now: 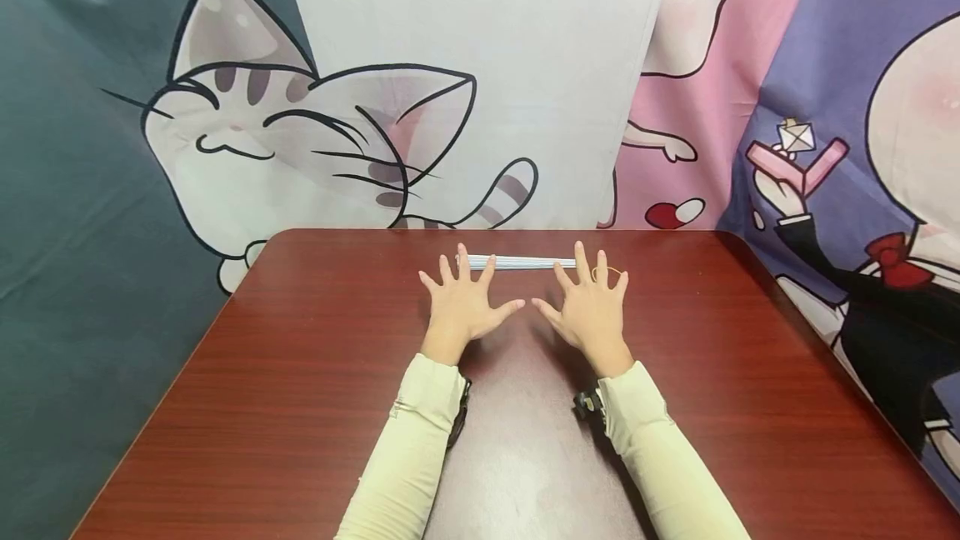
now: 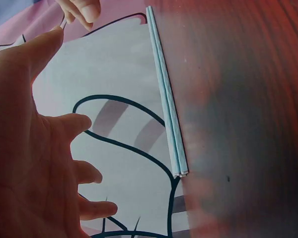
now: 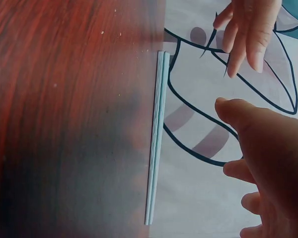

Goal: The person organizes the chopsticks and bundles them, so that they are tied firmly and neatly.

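Note:
Near the far edge of the table lies a long, narrow light-blue bundle of folds [image 1: 517,262], like a closed folding fan. Its left end looks wider, and a thin yellow cord loop [image 1: 615,270] shows by its right end. My left hand [image 1: 461,307] is spread, palm down, its fingertips overlapping the bundle's left end in the head view. Mirroring it, my right hand [image 1: 596,315] has its fingers spread across the bundle's right end. Both thumbs point inward with a small gap between them. Neither hand holds anything. Both wrist views show the bundle [image 2: 166,99] apart from the fingers.
A dark red wood-grain table [image 1: 300,373] extends under both arms, with glare near its front. Directly behind it hangs a cloth [image 1: 480,23] printed with a cartoon cat and other figures. Dark camera mounts [image 1: 588,404] sit at both wrists by the pale sleeves.

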Demonstrator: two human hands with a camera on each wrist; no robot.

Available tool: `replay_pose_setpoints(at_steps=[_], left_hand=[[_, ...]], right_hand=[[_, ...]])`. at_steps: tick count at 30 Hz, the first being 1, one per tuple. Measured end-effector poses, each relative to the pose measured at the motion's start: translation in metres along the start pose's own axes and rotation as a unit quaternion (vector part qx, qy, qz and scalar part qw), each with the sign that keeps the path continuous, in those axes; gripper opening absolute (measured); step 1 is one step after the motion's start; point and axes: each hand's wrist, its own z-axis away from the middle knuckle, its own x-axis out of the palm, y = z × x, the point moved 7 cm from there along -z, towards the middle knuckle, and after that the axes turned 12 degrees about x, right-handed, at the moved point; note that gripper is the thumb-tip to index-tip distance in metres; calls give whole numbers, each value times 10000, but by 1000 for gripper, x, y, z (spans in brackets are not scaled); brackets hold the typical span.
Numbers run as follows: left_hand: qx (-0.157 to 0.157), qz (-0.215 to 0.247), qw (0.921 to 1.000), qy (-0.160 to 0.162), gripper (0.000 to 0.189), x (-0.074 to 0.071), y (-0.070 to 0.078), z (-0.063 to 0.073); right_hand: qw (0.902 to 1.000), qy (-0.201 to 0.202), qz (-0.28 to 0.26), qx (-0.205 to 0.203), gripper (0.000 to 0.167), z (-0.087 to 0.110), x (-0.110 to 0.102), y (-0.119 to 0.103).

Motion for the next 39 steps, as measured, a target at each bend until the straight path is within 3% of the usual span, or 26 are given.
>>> replay_pose_setpoints(at_steps=[7,12,17,21,24,27,31,36,39], left_hand=[[16,-73,10000,-41,93,-1,-2,-7],[77,266,9996,-76,90,0,-5,-12],[-89,699,9974,-175,83,3,-20,-17],[-233,1201,9924,-147,84,4,-34,-20],[-355,1693,9849,-80,89,6,-44,-23],[-485,2085,9768,-12,93,11,-54,-28],[-637,2388,9690,-20,91,23,-66,-34],[-686,2789,9579,-34,84,36,-75,-41],[-602,3032,9510,76,80,40,-76,-47]], right_hand=[[10000,-86,-38,27,74,-9,3,2],[9999,-112,-62,-19,72,-17,3,2],[9940,-623,-894,-12,74,-24,9,7],[9717,-1091,-2097,40,72,-35,19,16],[9551,-1119,-2740,175,63,-46,25,27],[9390,-1026,-3227,601,53,-58,34,42],[9126,-1071,-3713,1338,44,-68,51,59],[8847,-1016,-4099,1975,42,-74,70,71],[8756,-875,-4174,2270,41,-74,74,77]])
